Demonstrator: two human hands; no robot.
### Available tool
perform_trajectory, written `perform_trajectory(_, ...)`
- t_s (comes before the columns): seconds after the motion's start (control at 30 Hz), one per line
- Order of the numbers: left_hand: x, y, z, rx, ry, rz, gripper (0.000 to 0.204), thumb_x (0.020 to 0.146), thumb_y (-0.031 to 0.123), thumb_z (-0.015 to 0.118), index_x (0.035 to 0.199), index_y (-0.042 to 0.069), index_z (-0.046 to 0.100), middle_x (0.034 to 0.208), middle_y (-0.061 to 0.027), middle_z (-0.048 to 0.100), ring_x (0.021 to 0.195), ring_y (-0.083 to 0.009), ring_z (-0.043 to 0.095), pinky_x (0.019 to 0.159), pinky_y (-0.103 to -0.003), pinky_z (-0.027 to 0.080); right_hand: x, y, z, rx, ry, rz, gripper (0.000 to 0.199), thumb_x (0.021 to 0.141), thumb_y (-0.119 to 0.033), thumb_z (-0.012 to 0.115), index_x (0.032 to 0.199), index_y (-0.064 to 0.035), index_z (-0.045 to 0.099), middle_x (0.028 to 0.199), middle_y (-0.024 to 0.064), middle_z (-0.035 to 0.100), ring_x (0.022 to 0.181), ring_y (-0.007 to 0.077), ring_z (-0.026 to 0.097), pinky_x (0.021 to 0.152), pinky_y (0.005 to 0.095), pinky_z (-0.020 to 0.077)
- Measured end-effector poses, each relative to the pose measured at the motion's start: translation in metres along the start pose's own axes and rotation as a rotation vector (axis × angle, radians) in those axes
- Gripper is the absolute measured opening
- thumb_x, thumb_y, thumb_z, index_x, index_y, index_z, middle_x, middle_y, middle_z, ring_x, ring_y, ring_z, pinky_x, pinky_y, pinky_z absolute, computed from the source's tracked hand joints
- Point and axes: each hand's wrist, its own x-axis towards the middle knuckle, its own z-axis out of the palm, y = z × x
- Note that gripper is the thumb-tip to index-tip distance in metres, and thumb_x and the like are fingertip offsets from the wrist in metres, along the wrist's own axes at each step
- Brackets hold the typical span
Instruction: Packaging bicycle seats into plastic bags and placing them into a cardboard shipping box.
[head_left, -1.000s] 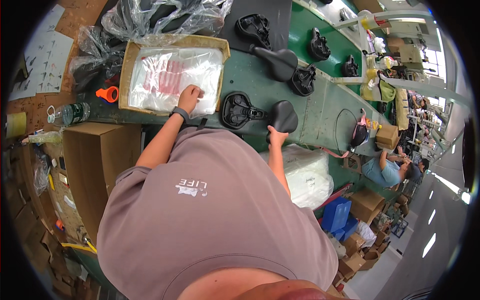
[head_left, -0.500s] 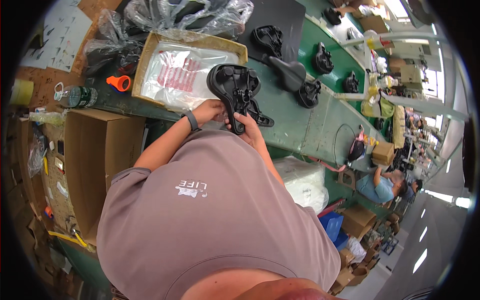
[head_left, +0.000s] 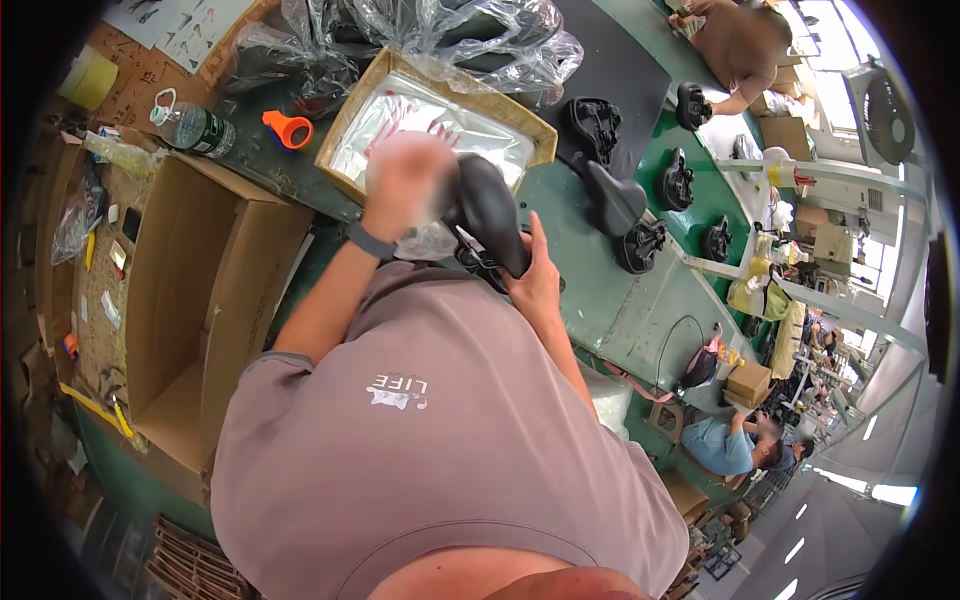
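Black bicycle saddle [head_left: 488, 212] is up off the green table [head_left: 600, 290], right in front of the chest, between both hands. Right hand [head_left: 535, 285] sits at the saddle's five o'clock, fingers curled on its underside, gripping it. Left hand [head_left: 405, 175] is at the saddle's ten o'clock, blurred, so how far it is open I cannot tell; a clear plastic bag [head_left: 428, 240] hangs just under it against the saddle. At twelve o'clock behind them lies the cardboard tray [head_left: 350, 130] of bags. More saddles [head_left: 615, 200] lie at two o'clock.
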Motion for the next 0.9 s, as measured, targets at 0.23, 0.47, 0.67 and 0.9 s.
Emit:
perform_trajectory(0.23,-0.039,0.015,0.026,-0.182,-0.705,-0.451,0.028,0.108,0.022,0.079,0.126,0.0,0.073,0.108,0.0013,0.073,0.094,-0.0059,0.063,0.085,-0.026,0.054,0.03,0.028,0.0,0.993,0.129,0.383,0.076,0.095,0.0,0.077,0.163,-0.0025,0.044,0.14,0.0133,0.069,0.122,0.0232,0.07,0.105,0.0385,0.0585)
perform_trajectory(0.47,0.067,-0.016,0.02,-0.189,-0.238,-0.434,0.095,0.092,0.055,0.091,0.16,0.001,0.054,0.142,-0.0141,0.071,0.124,-0.0277,0.07,0.109,-0.042,0.056,0.046,0.001,-0.066,0.337,-0.199,-0.118,0.072,0.092,-0.013,0.085,0.16,-0.0054,0.061,0.161,0.0177,0.063,0.142,0.0334,0.064,0.121,0.0457,0.0489)
perform_trajectory(0.67,0.27,-0.021,-0.069,-0.64,0.361,-0.145,0.052,0.11,0.045,0.071,0.14,0.002,0.063,0.129,-0.0156,0.076,0.111,-0.0296,0.079,0.082,-0.038,0.065,0.062,0.266,-0.09,-0.515,0.05,0.37,0.097,0.083,-0.007,0.085,0.17,-0.0067,0.042,0.155,0.0259,0.064,0.145,0.0449,0.06,0.121,0.0487,0.051)
perform_trajectory(0.9,0.195,-0.138,0.012,0.493,0.14,0.27,0.014,0.106,0.019,0.074,0.111,0.005,0.075,0.097,-0.009,0.08,0.088,-0.0207,0.077,0.084,-0.038,0.061,0.003,0.359,-0.013,-0.566,-0.016,0.409,0.101,0.068,-0.015,0.097,0.159,-0.0128,0.053,0.144,0.0224,0.063,0.135,0.0469,0.06,0.112,0.0539,0.0537)
